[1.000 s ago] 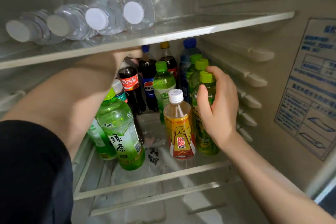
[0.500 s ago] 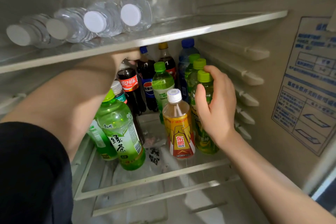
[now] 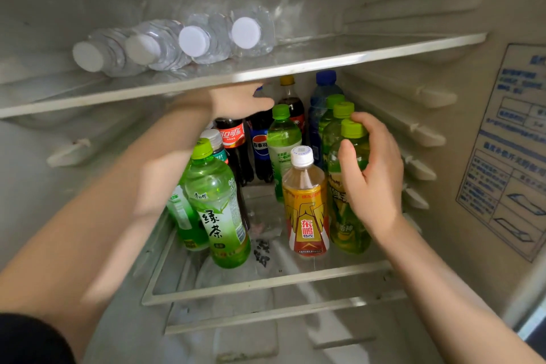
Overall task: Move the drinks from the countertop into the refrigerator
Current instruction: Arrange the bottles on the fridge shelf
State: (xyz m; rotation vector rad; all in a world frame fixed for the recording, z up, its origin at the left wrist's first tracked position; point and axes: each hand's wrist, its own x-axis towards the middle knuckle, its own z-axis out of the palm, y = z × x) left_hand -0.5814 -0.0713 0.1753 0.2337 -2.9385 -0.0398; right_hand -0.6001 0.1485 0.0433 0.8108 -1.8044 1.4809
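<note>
We judged the placing step to be nearly done: the right hand (image 3: 375, 183) was curled round the shoulder of a green-capped tea bottle (image 3: 350, 230), thumb across its front and fingers wrapped behind just under the cap; the bottle stood upright at the front right of the refrigerator's middle shelf (image 3: 266, 281), just beside a yellow energy drink (image 3: 307, 210). The left hand (image 3: 239, 100) reached deep under the upper shelf (image 3: 325, 59) toward the top of a cola bottle (image 3: 233, 139); it was blurred and partly hidden by the shelf's edge, so we could not tell how far it was open or whether it had hold of anything. The next move, as we read it, called for loosening the right fingers without tipping the bottle, then drawing both arms straight out; the countertop was out of view, so we could not say how many drinks were left. The shelf was crowded: a large green tea bottle (image 3: 218, 210) at the left front, a Pepsi bottle (image 3: 261, 151) and a blue-capped bottle (image 3: 320, 103) at the back, more green caps behind the held one; water bottles (image 3: 206, 41) lay on their sides above. The left forearm ran close by the large bottle's cap, so we thought a careless withdrawal could topple it.
</note>
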